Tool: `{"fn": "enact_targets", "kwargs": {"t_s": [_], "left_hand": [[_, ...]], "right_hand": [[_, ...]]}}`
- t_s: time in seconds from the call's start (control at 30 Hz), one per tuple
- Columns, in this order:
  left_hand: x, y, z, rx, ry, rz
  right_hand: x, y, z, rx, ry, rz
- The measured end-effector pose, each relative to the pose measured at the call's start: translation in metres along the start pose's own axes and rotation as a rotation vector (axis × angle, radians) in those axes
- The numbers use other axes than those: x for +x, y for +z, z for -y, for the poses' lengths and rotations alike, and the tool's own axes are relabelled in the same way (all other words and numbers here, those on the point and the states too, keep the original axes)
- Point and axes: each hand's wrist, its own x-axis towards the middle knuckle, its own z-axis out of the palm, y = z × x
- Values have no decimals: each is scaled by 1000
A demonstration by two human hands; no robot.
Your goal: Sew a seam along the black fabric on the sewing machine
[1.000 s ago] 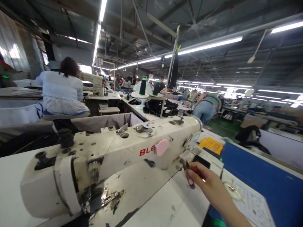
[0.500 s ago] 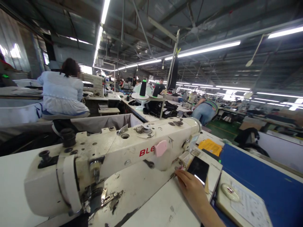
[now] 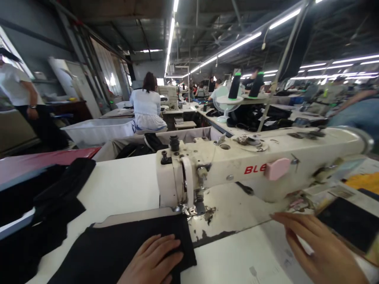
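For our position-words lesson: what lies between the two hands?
From left hand to right hand: an edge of black cloth, then white tabletop; the head view shows it.

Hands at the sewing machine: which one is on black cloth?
The left hand, resting on the black cloth; the right hand is off it, beside the dark phone.

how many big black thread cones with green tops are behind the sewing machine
2: the left one stands in front of the fan, the right one between it and the slanted pole. More may be hidden farther back.
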Motion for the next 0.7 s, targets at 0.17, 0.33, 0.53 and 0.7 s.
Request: {"fn": "enact_targets", "kwargs": {"t_s": [0.17, 0.33, 0.53, 0.7], "left_hand": [[12, -15, -6, -316, -130, 70], [22, -25, 9, -399, -278, 86], [26, -20, 31, -416, -228, 191], [31, -20, 34, -447, -235, 222]], "right_hand": [[21, 14, 95, 381, -303, 226], [43, 44, 144, 395, -468, 222], [42, 74, 152, 466, -446, -59], [47, 72, 146, 496, -549, 4]]}}
